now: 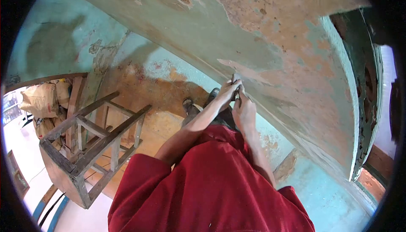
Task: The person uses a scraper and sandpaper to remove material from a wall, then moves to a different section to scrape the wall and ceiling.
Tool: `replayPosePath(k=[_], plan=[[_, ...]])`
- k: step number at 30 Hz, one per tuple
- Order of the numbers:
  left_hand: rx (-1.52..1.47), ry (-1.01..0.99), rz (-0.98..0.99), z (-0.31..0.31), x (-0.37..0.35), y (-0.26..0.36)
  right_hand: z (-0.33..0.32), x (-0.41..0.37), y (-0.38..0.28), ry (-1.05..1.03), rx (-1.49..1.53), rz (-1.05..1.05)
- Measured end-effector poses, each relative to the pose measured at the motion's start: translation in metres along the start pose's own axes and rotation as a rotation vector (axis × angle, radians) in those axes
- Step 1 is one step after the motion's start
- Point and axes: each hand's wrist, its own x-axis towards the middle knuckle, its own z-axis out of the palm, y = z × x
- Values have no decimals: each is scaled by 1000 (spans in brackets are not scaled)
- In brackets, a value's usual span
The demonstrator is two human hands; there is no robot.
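My left hand (226,94) is closed around a narrow tool with a flat greyish end, like a scraper (234,78), held close against the wall (279,33). Just below it, my right hand (244,112) is curled with its thumb up, its fingers wrapped round the lower part of the same tool. The grip hides most of the handle. Around the hands the wall's green paint is worn, with pale bare patches nearby and a large brownish area higher up.
A wooden stool-like frame (113,136) lies tilted to my left. Behind it, filled sacks (40,100) sit in an opening. My shoes (188,102) stand on the stained floor near the wall's base. A dark window or door frame (367,75) is at far right.
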Motion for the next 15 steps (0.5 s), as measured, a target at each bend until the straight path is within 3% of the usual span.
replayPosePath(k=[4,5,8,12,13,15], plan=[[-79,73,-32,33,-27,17,-28,4,-20,-84,50,63],[3,10,-2,22,-19,9,-41,-2,-29,-114,106,130],[-93,7,84,-3,7,-4,13,8,6,-47,-30,-76],[-56,62,27,29,-23,8,-33,-1,-17,-134,123,85],[-3,27,10,14,-10,-1,-23,1,-11,-45,79,-19],[-118,-21,13,1,-3,-7,-9,2,-6,-54,41,-11]])
